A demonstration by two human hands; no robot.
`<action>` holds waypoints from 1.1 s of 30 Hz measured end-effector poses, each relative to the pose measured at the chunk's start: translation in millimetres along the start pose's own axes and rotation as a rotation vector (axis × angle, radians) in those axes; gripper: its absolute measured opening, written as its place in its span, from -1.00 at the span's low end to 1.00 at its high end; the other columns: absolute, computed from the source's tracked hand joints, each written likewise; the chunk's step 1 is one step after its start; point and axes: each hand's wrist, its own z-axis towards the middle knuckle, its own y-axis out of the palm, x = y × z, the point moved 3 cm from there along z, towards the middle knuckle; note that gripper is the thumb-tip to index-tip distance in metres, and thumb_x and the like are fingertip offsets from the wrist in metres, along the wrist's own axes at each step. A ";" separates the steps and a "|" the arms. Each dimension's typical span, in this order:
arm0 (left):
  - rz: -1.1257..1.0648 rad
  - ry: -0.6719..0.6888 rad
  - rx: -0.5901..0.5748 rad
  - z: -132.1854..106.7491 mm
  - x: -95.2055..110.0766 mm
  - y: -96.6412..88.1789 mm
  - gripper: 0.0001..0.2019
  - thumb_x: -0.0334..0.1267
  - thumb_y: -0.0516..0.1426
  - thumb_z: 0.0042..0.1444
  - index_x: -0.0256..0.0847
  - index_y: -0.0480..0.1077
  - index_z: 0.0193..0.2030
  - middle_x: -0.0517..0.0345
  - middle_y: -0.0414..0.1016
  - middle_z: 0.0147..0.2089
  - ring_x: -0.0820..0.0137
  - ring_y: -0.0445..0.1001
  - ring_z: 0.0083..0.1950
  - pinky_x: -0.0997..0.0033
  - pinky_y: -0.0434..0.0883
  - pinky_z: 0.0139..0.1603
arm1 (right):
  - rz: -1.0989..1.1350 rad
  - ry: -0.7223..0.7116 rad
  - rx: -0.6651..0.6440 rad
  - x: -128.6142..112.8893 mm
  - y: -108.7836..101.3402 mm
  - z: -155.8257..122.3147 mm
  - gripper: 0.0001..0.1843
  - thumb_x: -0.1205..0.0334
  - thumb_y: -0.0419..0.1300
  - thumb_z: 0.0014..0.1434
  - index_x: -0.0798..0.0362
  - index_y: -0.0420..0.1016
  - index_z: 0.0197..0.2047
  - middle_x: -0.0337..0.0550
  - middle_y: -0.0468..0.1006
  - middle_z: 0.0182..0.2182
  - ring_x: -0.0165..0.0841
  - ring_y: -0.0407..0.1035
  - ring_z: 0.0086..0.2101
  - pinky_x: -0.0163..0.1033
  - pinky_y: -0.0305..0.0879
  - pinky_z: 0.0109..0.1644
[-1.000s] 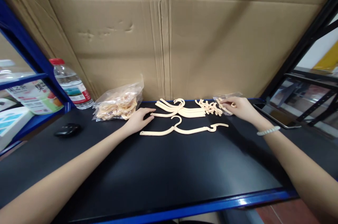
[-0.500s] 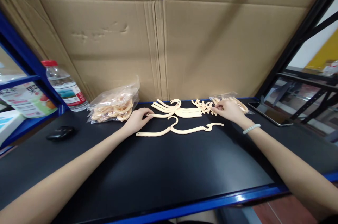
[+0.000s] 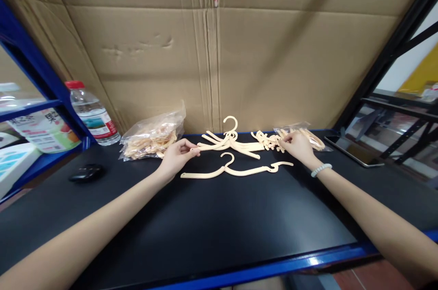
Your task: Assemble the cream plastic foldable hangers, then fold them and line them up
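Note:
My left hand (image 3: 176,157) pinches the left end of a cream folding hanger (image 3: 215,146), which is tilted up off the stack of hangers (image 3: 251,146) behind it. My right hand (image 3: 299,147) is closed, thumb and forefinger together, at the edge of a pile of small cream hook pieces (image 3: 266,140); it seems to grip one of them. Nearer to me, another hanger (image 3: 205,175) lies flat on the black table (image 3: 226,217). A small hook piece (image 3: 273,168) sits at that hanger's right end, its tail pointing right.
A clear bag of cream parts (image 3: 152,137) stands behind my left hand, and another bag (image 3: 316,142) behind my right. Further left are a black mouse (image 3: 87,173) and a water bottle (image 3: 96,119). A tablet (image 3: 352,151) lies right. Cardboard (image 3: 153,62) walls the back.
My left hand has lifted the top hanger of the stack so its hook stands up. My right hand stays at the small hook pieces. The view has shifted slightly.

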 end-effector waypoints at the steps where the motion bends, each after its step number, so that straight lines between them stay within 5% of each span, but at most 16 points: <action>1: -0.035 -0.015 0.008 -2.0 -0.2 -1.1 -0.73 -0.16 0.34 -0.11 -0.25 0.38 -0.42 0.07 0.58 -0.41 0.35 0.56 -0.35 0.38 0.47 -0.26 | 0.044 0.022 0.026 0.5 -3.6 0.4 -0.73 0.14 0.16 -0.03 0.05 0.41 -0.68 -0.12 0.42 -0.70 -0.27 0.31 -0.58 -0.21 0.13 -0.47; 8: -0.254 -0.093 -0.003 -15.0 8.8 4.5 -0.69 -0.22 0.39 -0.17 -0.24 0.31 -0.51 0.12 0.58 -0.40 0.36 0.58 -0.32 0.41 0.49 -0.25 | 0.490 0.164 0.115 0.4 -23.9 -1.5 -0.68 -0.05 0.21 -0.05 0.06 0.38 -0.41 -0.11 0.47 -0.53 -0.31 0.35 -0.52 -0.24 0.24 -0.48; 13: -0.320 -0.116 -0.018 -22.3 12.6 11.1 -0.68 -0.28 0.38 -0.18 -0.23 0.27 -0.54 0.09 0.59 -0.40 0.33 0.59 -0.31 0.40 0.51 -0.25 | 0.789 0.177 -0.102 -19.4 -18.0 -19.1 -0.65 -0.07 0.22 -0.03 0.03 0.37 -0.32 -0.13 0.52 -0.45 -0.34 0.40 -0.49 -0.25 0.31 -0.48; 18: -0.361 -0.099 0.017 -23.2 9.0 10.7 -0.65 -0.30 0.37 -0.17 -0.21 0.21 -0.54 0.14 0.59 -0.36 0.36 0.59 -0.31 0.39 0.50 -0.23 | 1.037 0.238 -0.416 -43.9 -11.4 -41.1 -0.79 0.07 0.22 0.08 0.00 0.36 -0.29 0.00 0.58 -0.11 -0.20 0.45 -0.09 -0.12 0.40 -0.12; 21: -0.383 -0.078 0.028 -23.2 7.3 10.4 -0.67 -0.33 0.36 -0.17 -0.22 0.22 -0.53 0.16 0.58 -0.34 0.37 0.58 -0.31 0.40 0.48 -0.22 | 1.128 0.253 -0.485 -51.0 -11.0 -45.4 -0.79 0.10 0.25 0.10 -0.01 0.36 -0.24 -0.04 0.53 0.00 -0.21 0.38 0.01 -0.13 0.35 -0.04; 28: -0.363 -0.031 0.020 -24.3 10.7 12.9 -0.70 -0.35 0.35 -0.15 -0.22 0.24 -0.54 0.15 0.57 -0.36 0.33 0.58 -0.32 0.33 0.49 -0.22 | 1.138 0.223 -0.419 -47.7 -7.1 -41.6 -0.70 0.12 0.40 -0.08 0.05 0.40 -0.38 -0.20 0.48 -0.35 -0.41 0.35 -0.36 -0.29 0.32 -0.34; 33: -0.355 -0.003 -0.007 -25.0 11.6 14.7 -0.72 -0.38 0.33 -0.14 -0.22 0.25 -0.55 0.14 0.58 -0.38 0.34 0.57 -0.34 0.36 0.47 -0.24 | 1.176 0.268 -0.482 -46.7 -7.8 -42.0 -0.69 0.19 0.43 -0.14 0.05 0.40 -0.38 -0.25 0.46 -0.40 -0.42 0.39 -0.38 -0.20 0.41 -0.19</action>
